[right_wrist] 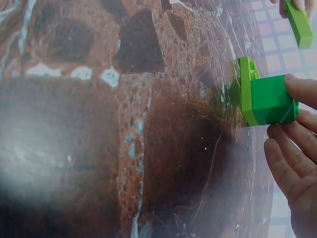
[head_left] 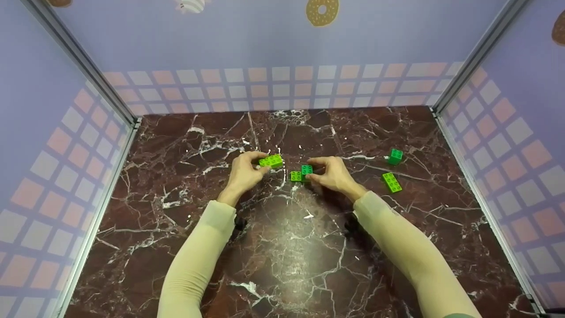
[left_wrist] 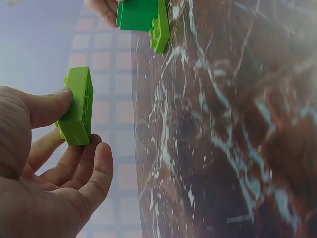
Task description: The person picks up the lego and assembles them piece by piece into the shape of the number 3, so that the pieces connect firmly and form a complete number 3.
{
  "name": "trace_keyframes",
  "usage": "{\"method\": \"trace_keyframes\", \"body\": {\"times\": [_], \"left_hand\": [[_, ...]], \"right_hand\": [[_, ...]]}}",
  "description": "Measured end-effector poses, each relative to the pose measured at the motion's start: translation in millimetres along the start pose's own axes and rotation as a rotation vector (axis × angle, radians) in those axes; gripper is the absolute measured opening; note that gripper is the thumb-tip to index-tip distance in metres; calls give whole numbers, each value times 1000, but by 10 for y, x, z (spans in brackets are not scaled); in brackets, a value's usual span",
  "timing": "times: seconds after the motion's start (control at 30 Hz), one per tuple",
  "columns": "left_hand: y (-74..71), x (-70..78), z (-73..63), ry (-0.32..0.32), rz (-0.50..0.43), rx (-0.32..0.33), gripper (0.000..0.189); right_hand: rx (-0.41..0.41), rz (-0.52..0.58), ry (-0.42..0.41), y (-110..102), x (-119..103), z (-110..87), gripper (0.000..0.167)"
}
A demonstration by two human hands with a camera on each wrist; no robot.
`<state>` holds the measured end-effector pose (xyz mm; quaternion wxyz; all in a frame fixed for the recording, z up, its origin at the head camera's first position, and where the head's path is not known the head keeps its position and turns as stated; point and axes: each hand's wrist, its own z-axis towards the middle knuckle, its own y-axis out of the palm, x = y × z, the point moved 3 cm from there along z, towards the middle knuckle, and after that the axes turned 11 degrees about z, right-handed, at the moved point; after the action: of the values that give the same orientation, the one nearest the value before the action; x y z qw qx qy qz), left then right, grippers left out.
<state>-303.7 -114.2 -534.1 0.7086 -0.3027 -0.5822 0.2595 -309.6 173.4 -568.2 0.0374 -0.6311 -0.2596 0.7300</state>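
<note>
My left hand (head_left: 245, 173) pinches a lime-green toy building brick (head_left: 271, 161) between thumb and fingers. In the left wrist view this lime brick (left_wrist: 78, 106) is held off the table, its hollow underside partly showing. To its right, my right hand (head_left: 331, 173) grips a darker green brick (head_left: 306, 170) by its sides. That green brick (right_wrist: 273, 100) sits on one end of a thin lime-green brick (right_wrist: 245, 94), whose other end has bare studs. The thin brick (head_left: 296, 176) lies on the table; the green brick covers part of it.
Over to the right, a green brick (head_left: 395, 156) stands on the dark red marbled table (head_left: 291, 256). Nearer to me lies a flat lime-green brick (head_left: 391, 182). Patterned walls (head_left: 282, 48) enclose the table at the back and both sides.
</note>
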Motion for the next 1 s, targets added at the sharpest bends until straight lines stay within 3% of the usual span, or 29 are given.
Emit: {"method": "trace_keyframes", "body": {"times": [0.3,1.0], "left_hand": [[192,176,26,76,7,-54,39],[497,476,140,170,56,-148,35]], "right_hand": [[-9,3,-11,-20,-25,2,51],[21,-32,-91,-86,-32,21,55]]}}
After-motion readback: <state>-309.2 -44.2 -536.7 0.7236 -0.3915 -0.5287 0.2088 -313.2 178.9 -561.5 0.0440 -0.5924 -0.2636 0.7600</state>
